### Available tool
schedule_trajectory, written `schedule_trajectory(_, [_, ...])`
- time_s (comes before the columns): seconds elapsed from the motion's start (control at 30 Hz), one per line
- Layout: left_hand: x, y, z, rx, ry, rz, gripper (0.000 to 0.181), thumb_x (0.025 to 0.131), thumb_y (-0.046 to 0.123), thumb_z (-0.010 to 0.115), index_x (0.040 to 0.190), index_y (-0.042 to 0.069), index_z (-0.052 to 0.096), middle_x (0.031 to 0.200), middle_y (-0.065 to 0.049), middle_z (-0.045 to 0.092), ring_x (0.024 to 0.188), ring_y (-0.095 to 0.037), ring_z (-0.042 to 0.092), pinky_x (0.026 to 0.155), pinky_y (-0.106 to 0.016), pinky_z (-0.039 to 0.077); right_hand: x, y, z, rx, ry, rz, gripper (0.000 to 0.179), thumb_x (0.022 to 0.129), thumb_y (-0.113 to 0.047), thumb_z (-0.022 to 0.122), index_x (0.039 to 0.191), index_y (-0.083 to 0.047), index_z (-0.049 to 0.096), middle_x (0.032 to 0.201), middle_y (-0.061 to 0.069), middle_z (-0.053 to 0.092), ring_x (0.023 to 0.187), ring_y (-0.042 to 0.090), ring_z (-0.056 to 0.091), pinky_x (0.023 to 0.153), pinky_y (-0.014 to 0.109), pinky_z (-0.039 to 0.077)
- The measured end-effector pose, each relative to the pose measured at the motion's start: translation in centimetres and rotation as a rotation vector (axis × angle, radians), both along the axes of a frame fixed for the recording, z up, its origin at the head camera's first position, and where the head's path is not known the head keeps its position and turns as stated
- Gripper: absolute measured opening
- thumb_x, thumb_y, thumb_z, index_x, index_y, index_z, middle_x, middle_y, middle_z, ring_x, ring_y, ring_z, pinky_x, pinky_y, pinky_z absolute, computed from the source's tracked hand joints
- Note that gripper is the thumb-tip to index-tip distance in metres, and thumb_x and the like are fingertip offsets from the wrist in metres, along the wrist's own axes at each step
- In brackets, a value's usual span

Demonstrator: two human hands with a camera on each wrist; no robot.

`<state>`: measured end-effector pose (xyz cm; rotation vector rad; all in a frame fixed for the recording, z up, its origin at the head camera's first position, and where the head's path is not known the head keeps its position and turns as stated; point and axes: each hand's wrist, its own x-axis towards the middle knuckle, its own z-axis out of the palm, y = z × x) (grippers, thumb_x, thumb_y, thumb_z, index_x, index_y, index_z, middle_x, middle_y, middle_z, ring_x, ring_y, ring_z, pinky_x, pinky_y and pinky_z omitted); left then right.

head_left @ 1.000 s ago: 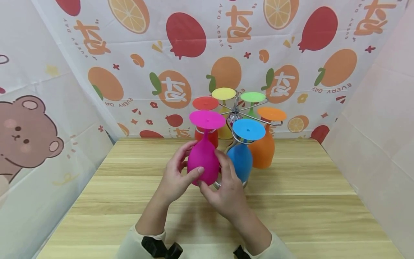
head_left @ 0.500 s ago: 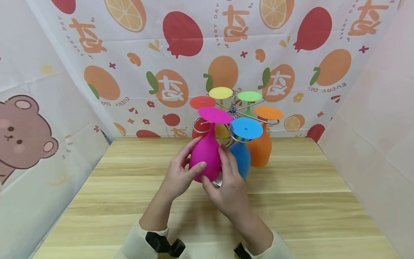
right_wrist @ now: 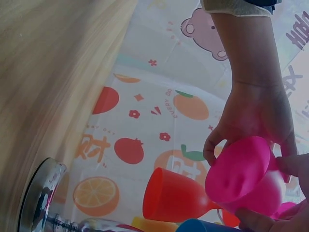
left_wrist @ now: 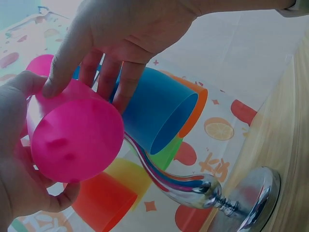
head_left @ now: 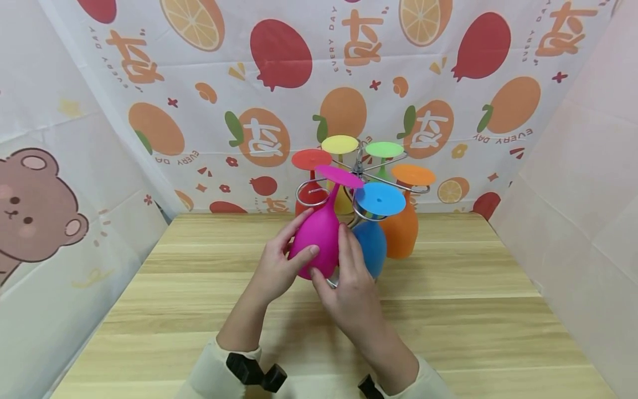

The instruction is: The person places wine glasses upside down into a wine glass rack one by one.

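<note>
Both hands hold a magenta plastic goblet upside down, its foot up and its stem leaning right. My left hand grips the bowl's left side, thumb across the front. My right hand grips its right side, thumb near the lower rim. The goblet's open mouth shows in the left wrist view. Just behind its stem is a bare wire ring of a chrome rack. The foot overlaps the edge of a blue goblet hanging close on the right.
Red, yellow, green and orange goblets hang upside down around the rack. Its round chrome base stands on the wooden table. A fruit-print cloth hangs behind.
The magenta goblet has tipped, its foot swinging right and slightly up. The rack's ring, mostly covered before, now shows to the left of the stem. Both hands keep their grip.
</note>
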<state>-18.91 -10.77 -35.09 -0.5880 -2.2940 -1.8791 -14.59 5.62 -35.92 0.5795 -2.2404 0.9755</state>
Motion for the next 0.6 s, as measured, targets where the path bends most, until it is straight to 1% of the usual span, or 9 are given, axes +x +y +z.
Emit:
schedule_trajectory(0.1, [-0.12,0.01,0.11,0.013,-0.021,-0.009,0.063,0.089,0.027,0.07,0.145,0.043,0.044,0.14,-0.004,0.049,0.117,-0.035,0.056,0.073,-0.041,0.061,0.0,-0.13,-0.06,-0.007,-0.006,0.017,0.089,0.083,-0.019,0.08,0.154,-0.003,0.027,0.155,0.012,0.035,0.14,0.026,0.041,0.089,0.04,0.056])
schedule_trajectory(0.23, [-0.31,0.03,0.23,0.013,-0.03,-0.01,0.062,0.09,0.026,0.07,0.145,0.04,0.044,0.138,-0.008,0.05,0.114,-0.037,0.059,0.072,-0.041,0.061,-0.07,-0.24,-0.07,-0.006,-0.012,0.027,0.089,0.084,-0.018,0.079,0.154,-0.003,0.027,0.157,0.013,0.032,0.141,0.028,0.039,0.091,0.041,0.054])
schedule_trajectory(0.4, [-0.63,0.05,0.22,-0.001,-0.033,-0.001,0.061,0.091,0.028,0.069,0.145,0.04,0.044,0.137,-0.009,0.051,0.113,-0.036,0.059,0.071,-0.041,0.061,-0.14,-0.32,0.08,0.007,-0.043,0.025,0.09,0.084,-0.017,0.078,0.155,-0.004,0.024,0.16,0.011,0.028,0.145,0.028,0.034,0.094,0.042,0.053])
schedule_trajectory(0.6, [-0.89,0.08,0.03,0.005,-0.021,-0.018,0.06,0.091,0.026,0.069,0.145,0.038,0.044,0.137,-0.009,0.051,0.113,-0.036,0.058,0.072,-0.041,0.061,-0.27,-0.37,-0.1,0.027,-0.069,0.021,0.09,0.085,-0.016,0.078,0.155,-0.003,0.023,0.162,0.012,0.023,0.147,0.03,0.03,0.097,0.043,0.05])
